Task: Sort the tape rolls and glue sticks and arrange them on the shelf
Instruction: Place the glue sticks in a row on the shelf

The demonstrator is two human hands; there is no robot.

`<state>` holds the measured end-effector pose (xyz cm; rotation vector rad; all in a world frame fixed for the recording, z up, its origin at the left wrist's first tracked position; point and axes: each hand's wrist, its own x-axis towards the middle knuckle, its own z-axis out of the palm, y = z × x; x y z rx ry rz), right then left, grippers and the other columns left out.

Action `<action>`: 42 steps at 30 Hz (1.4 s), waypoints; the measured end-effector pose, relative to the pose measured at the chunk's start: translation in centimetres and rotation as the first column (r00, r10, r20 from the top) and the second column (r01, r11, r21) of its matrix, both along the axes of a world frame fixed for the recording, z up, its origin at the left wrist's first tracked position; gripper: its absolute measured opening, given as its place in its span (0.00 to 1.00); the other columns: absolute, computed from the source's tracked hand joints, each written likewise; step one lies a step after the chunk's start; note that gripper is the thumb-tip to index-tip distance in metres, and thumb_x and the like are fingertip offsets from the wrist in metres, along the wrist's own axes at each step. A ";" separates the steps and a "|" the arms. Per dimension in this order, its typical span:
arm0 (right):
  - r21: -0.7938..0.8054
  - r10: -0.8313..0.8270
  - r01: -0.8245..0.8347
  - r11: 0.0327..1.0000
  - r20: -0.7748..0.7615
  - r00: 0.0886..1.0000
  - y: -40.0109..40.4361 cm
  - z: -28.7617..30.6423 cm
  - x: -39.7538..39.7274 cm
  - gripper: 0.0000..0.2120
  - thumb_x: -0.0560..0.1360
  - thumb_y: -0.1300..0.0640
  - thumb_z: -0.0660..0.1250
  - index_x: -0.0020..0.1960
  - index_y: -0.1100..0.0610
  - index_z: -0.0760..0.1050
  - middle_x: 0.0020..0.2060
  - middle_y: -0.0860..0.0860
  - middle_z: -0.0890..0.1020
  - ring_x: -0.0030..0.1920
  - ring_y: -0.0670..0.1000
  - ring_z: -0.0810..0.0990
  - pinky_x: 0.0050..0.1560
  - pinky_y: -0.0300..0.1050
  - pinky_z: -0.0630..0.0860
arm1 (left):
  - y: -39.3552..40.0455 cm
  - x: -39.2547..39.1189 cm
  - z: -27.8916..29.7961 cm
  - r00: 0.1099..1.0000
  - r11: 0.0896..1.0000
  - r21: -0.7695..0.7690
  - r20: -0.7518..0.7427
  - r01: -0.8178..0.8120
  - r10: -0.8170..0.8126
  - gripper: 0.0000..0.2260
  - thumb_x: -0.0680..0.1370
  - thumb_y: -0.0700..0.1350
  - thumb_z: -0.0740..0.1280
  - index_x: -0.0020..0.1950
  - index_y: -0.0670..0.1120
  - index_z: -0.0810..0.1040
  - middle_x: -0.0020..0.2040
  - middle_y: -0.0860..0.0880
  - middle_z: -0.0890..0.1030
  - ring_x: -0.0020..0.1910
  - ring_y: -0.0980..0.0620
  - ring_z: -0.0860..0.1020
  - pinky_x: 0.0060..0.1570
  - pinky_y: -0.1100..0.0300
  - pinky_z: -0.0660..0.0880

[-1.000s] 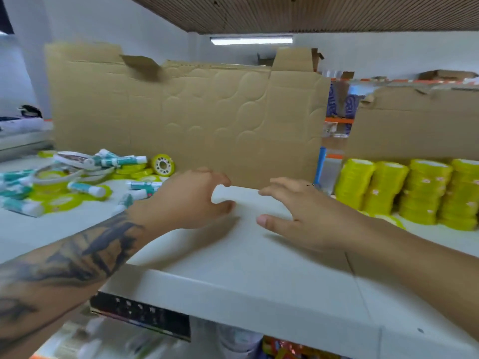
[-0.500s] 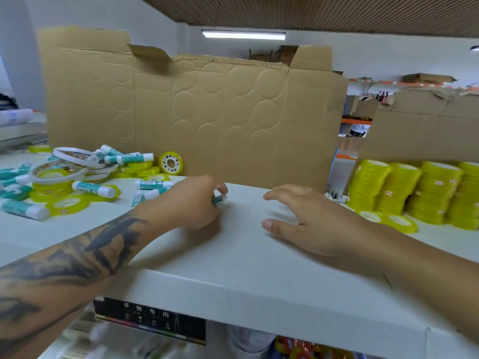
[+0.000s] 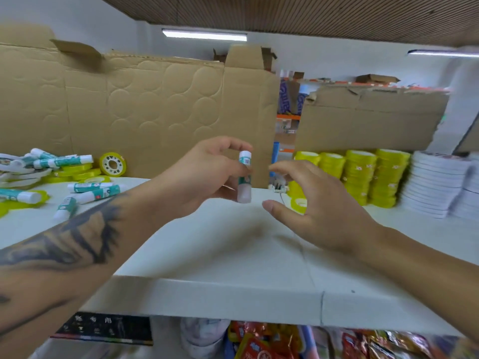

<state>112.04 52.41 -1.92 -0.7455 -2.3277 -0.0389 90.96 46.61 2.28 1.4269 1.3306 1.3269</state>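
Gripping a glue stick (image 3: pixel 244 177), left hand (image 3: pixel 204 174) has lifted it upright; right hand (image 3: pixel 318 203) stays open.

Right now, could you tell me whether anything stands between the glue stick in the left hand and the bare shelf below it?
Nothing visible does: the left hand holds the glue stick upright above bare shelf.

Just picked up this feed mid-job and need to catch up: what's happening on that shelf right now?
A person is sorting stationery on a white shelf. The left hand holds one glue stick upright above the shelf, and the right hand reaches toward it, fingers spread, holding nothing. A loose pile of glue sticks and tape rolls lies unsorted at the left. At the right, yellow tape rolls already stand in neat stacks beside white stacks.
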 end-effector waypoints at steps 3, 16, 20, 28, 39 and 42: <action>0.278 0.127 -0.105 0.955 -0.061 0.990 0.4 0.1 3.7 0.22 0.77 0.49 0.73 0.67 0.55 0.74 0.60 0.50 0.78 0.62 0.52 0.77 0.60 0.49 0.73 | 0.9 5.2 0.8 0.978 0.993 -0.056 0.187 0.100 -0.088 0.10 0.81 0.34 0.65 0.61 0.44 0.79 0.37 0.45 0.83 0.31 0.50 0.80 0.36 0.55 0.83; 0.643 0.185 -0.025 0.765 -0.183 0.965 7.1 0.9 29.3 0.07 0.79 0.57 0.72 0.52 0.59 0.85 0.48 0.53 0.85 0.47 0.60 0.84 0.51 0.57 0.78 | 8.0 32.2 -0.1 0.916 0.930 -0.238 0.356 0.279 -0.183 0.09 0.80 0.43 0.65 0.55 0.46 0.83 0.45 0.43 0.83 0.39 0.45 0.83 0.50 0.48 0.82; 0.622 0.188 0.000 0.783 -0.238 0.953 8.9 0.8 36.2 0.07 0.78 0.56 0.73 0.52 0.59 0.85 0.46 0.53 0.85 0.46 0.59 0.84 0.45 0.57 0.78 | 9.8 39.7 -0.4 0.946 0.936 -0.228 0.249 0.268 -0.210 0.13 0.82 0.45 0.63 0.61 0.44 0.83 0.48 0.42 0.82 0.42 0.43 0.83 0.48 0.49 0.82; 0.534 0.180 0.044 0.844 -0.359 0.916 12.2 1.5 47.4 0.10 0.77 0.55 0.74 0.52 0.62 0.83 0.43 0.52 0.84 0.42 0.57 0.82 0.44 0.56 0.78 | 13.2 50.6 -1.0 0.970 0.956 -0.174 -0.018 0.235 -0.242 0.12 0.84 0.49 0.62 0.51 0.46 0.83 0.41 0.42 0.83 0.37 0.43 0.79 0.40 0.51 0.75; 0.066 -0.287 0.353 0.933 -0.456 0.842 21.5 2.0 59.1 0.05 0.76 0.53 0.72 0.50 0.53 0.78 0.41 0.44 0.82 0.44 0.44 0.80 0.50 0.47 0.77 | 21.9 59.7 -5.2 0.387 0.964 0.097 -0.922 0.249 -0.008 0.20 0.81 0.63 0.60 0.71 0.58 0.73 0.66 0.56 0.76 0.66 0.53 0.74 0.63 0.52 0.73; 0.005 -0.393 0.419 0.908 -0.341 0.854 24.5 1.8 60.4 0.06 0.76 0.51 0.70 0.51 0.51 0.75 0.43 0.46 0.82 0.48 0.49 0.81 0.51 0.51 0.78 | 23.4 61.0 -5.9 0.250 0.974 0.037 -0.968 0.221 -0.020 0.29 0.81 0.66 0.56 0.80 0.58 0.61 0.79 0.54 0.65 0.77 0.49 0.63 0.75 0.47 0.60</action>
